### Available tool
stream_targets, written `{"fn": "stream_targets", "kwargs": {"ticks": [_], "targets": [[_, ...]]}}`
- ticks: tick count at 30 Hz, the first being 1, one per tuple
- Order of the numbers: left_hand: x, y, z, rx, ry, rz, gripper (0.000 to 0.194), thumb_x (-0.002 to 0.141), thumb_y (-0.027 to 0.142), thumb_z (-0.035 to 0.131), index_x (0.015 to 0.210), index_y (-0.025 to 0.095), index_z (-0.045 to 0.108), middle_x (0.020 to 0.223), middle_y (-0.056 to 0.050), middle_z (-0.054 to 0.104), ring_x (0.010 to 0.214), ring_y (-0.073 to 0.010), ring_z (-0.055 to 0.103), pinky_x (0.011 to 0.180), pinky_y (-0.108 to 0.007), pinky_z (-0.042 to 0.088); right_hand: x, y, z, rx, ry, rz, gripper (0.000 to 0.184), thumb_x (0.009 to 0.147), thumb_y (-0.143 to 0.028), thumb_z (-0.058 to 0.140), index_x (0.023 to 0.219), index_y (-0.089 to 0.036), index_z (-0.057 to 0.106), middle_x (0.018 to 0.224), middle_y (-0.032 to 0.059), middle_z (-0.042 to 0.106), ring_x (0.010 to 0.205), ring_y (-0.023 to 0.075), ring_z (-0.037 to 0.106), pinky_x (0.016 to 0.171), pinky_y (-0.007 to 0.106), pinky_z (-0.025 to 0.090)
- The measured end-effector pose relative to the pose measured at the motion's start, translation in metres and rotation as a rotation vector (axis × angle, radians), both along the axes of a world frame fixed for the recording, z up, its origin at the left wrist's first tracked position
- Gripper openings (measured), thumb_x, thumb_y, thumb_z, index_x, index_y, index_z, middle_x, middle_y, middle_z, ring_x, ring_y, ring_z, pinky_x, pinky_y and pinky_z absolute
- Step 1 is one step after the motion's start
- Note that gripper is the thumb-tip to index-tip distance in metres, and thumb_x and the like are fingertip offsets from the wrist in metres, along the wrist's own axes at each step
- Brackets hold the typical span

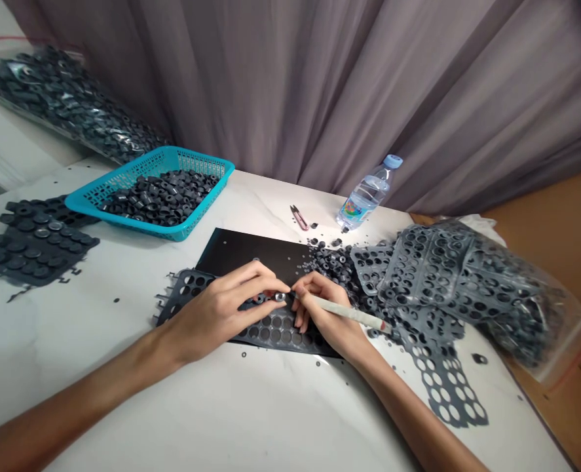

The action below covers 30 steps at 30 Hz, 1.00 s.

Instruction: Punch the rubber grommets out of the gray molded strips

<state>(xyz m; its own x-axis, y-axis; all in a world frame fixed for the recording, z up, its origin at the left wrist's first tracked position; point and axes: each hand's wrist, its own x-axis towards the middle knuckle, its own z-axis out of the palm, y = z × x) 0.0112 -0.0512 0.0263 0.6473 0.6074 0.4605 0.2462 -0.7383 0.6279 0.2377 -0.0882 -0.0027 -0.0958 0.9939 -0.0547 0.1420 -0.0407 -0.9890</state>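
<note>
Between the thumb and fingers of my left hand (226,301) is a small dark rubber ring (280,297), its round end facing me. My right hand (325,313) grips a slim pen-like tool (356,314) with a whitish handle and a reddish end. The tool's tip is at or very near the ring; my fingers partly hide it. Beneath both hands lies a dark rubber sheet (275,331) with rows of round cells, on a flat black mat (251,250). Loose black rubber pieces (342,269) are heaped just beyond my right hand.
A teal basket (185,233) of black pieces stands back left, near a filled plastic bag (74,98) and knobbed rubber sheets (35,242). Thread snips (299,217) and a water bottle (363,200) are behind. At right lie a bag (521,308) and a punched sheet (450,387).
</note>
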Motion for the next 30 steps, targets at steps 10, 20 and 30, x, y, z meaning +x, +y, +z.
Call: {"fn": "stream_targets", "kwargs": {"ticks": [10,20,30], "targets": [[0.003,-0.006,0.003,-0.040,-0.123,-0.072,0.023,0.096,0.009,0.065,0.116,0.021,0.066,0.106,-0.004,0.064,0.093,-0.0129,0.062,0.083,-0.023,0.053,0.001,0.000,0.002,0.002,-0.019,0.013,0.008,0.096,-0.026,0.057,0.092,-0.021,0.054,0.064,-0.0046,0.063,0.048,0.0119,0.062,0.046,0.021,0.051],[0.007,-0.013,0.007,-0.083,-0.190,-0.062,0.018,0.092,0.016,0.073,0.109,0.019,0.068,0.099,-0.003,0.068,0.086,-0.0127,0.065,0.080,-0.024,0.053,0.002,0.000,0.001,0.000,-0.028,0.020,0.004,0.095,-0.023,0.055,0.091,-0.021,0.054,0.061,-0.0057,0.061,0.048,0.0116,0.061,0.047,0.021,0.050],[0.092,0.074,0.004,-0.273,-0.066,-0.080,0.016,0.093,0.022,0.070,0.109,0.020,0.072,0.111,-0.004,0.075,0.098,-0.0171,0.070,0.089,-0.029,0.053,0.002,-0.015,0.001,0.123,-0.196,0.093,0.007,0.096,-0.024,0.055,0.091,-0.021,0.059,0.063,-0.0050,0.058,0.048,0.0091,0.053,0.047,0.020,0.038]]}}
